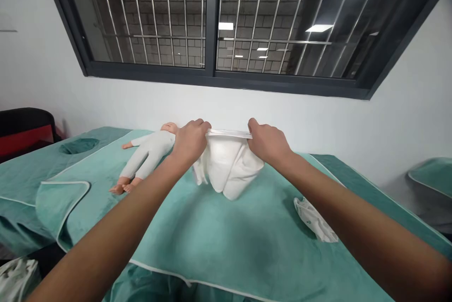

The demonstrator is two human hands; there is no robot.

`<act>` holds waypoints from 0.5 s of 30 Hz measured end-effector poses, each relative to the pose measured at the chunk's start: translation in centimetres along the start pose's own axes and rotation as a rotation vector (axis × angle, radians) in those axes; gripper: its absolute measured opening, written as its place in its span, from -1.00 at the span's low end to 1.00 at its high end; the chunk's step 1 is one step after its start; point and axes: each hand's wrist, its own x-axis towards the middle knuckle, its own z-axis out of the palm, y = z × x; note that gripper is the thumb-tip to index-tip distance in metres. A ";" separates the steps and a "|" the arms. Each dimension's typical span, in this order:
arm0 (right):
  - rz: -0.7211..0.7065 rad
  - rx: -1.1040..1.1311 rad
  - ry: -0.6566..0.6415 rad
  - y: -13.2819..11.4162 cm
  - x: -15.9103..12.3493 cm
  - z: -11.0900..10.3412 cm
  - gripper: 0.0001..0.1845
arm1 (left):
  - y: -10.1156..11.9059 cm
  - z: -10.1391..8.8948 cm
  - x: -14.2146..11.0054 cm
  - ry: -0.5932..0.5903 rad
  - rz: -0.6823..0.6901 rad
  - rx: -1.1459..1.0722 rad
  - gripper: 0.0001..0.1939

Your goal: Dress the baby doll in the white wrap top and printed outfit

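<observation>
Landmark: the doll [150, 151], in a pale long-sleeved suit with bare feet, lies on the green cover [226, 240]; its head points toward the wall [226, 106], its feet toward the person. Part of its head and one side are hidden behind the left hand.
White cloth item [231, 165]: held up to the right of the doll, its top band pulled straight between the two hands, the rest hanging below in loose folds. Whether its lowest edge touches the cover is hard to tell.
Left hand [190, 139]: just to the right of the doll in view; fingers closed around the left end of the band.
Right hand [268, 142]: farther right of the doll than the left hand; fingers closed on the band's right end.
Crumpled white piece [315, 221]: on the cover, well to the right of the doll and nearer the person, with small green marks; the right forearm hides part of it.
Oval hollow [79, 145]: in the green surface left of the doll.
Chair [26, 134]: black and red, beyond that hollow, far left of the doll.
Window [211, 76]: dark-framed with metal bars, in the wall above the doll.
Whitish fabric [19, 278]: lower left of the doll, cut by the view's edge.
</observation>
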 end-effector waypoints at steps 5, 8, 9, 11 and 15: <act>0.070 -0.040 -0.019 2.2 -0.7 -0.3 -0.68 | -1.7 -1.5 -0.1 -0.068 -0.131 -0.010 -0.52; 0.110 -0.088 -0.193 3.5 -1.0 0.9 -0.69 | -2.9 -1.0 -0.5 -0.119 -0.247 -0.099 -0.49; 0.116 -0.096 -0.245 3.8 -1.2 1.6 -0.69 | -3.4 -0.5 -0.8 -0.151 -0.272 -0.131 -0.50; 0.102 -0.073 -0.251 4.5 -1.7 3.2 -0.67 | -4.2 0.5 -1.7 -0.229 -0.306 -0.162 -0.55; 0.077 0.259 -0.145 5.7 -3.2 5.9 -0.65 | -5.4 1.5 -3.7 -0.334 -0.326 -0.077 -0.65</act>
